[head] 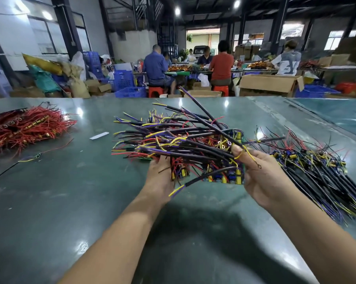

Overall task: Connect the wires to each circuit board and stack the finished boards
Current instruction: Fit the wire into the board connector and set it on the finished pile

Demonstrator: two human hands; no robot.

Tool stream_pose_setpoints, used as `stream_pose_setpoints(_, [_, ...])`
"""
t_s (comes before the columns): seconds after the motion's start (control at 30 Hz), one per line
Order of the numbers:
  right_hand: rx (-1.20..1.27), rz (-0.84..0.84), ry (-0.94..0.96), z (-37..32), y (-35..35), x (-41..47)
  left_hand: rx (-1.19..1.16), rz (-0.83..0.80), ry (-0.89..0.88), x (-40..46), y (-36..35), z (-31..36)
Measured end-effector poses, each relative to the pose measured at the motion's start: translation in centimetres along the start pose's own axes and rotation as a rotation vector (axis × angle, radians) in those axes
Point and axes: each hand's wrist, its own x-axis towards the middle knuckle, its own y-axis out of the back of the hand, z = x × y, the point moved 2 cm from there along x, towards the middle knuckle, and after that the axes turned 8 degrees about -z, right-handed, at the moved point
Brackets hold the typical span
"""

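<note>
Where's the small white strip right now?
In the head view, the white strip lies flat on the green table, left of centre, between the red wire pile and the held bundle.

Your table [70,201] at six o'clock is smooth, glossy green, mirroring the ceiling lamps. The wires [183,140] wear plastic insulation. Matt cardboard boxes [267,84] sit at one o'clock.
</note>
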Motion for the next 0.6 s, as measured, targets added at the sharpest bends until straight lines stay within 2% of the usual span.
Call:
stream_pose_setpoints(0.13, [0.010, 0.041, -0.004, -0.8, -0.1, 0.4, -0.040, 0.198, -0.035, 1.4, 0.1, 0.9])
stream_pose_setpoints(0.23, [0.018, 0.106, -0.056, -1.9, -0.2, 1.3, -0.093, 0.237, -0.068, 1.8, 1.1, 1.1])
stream_pose_setpoints(0.33, [0.097, 0.153, -0.092, -3.6, -0.2, 2.2, -0.132, 0.357, -0.076, 2.5, 2.5, 1.7])
stream_pose_setpoints(0.47, [0.275, 0.169, -0.024, -6.4, 0.4, 3.6, -0.323, 0.506, -0.113, 3.4, 6.0, 3.0])
stream_pose_setpoints(0.53, [0.317, 0.176, -0.049, -7.0, 0.2, 4.7, -0.326, 0.626, -0.079, 3.4, 7.3, 3.1])
stream_pose_setpoints(0.6, [0.309, 0.182, -0.105, -6.7, -1.0, 6.1, -0.322, 0.670, -0.070, 3.3, 7.3, 2.9])
